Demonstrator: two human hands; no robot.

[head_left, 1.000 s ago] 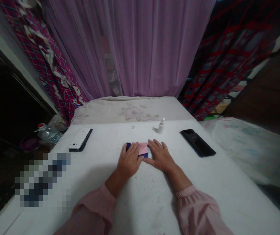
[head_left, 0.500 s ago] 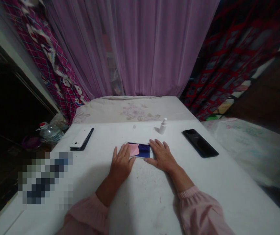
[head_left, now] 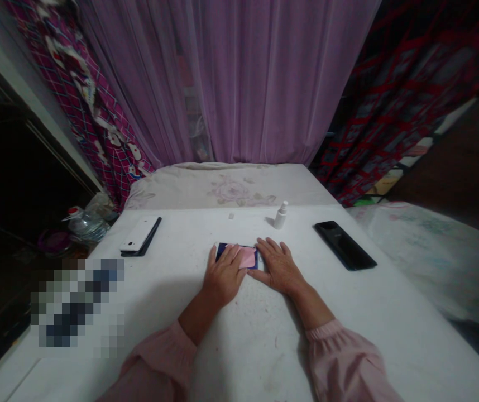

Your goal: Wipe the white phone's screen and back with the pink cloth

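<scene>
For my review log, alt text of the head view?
The left hand rests on a pink cloth over a dark blue phone screen, the right hand beside it, on a white table. A black phone, white phone and spray bottle lie nearby.

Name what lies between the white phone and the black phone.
Head view: a phone under a pink cloth, with the left hand on it, right hand at its edge.

No writing can be read anywhere. The pink cloth (head_left: pixel 247 257) shows none, the black phone (head_left: pixel 345 253) has a faint mark on its back, too small to make out, and the white spray bottle (head_left: pixel 280 216) bears nothing legible.
</scene>
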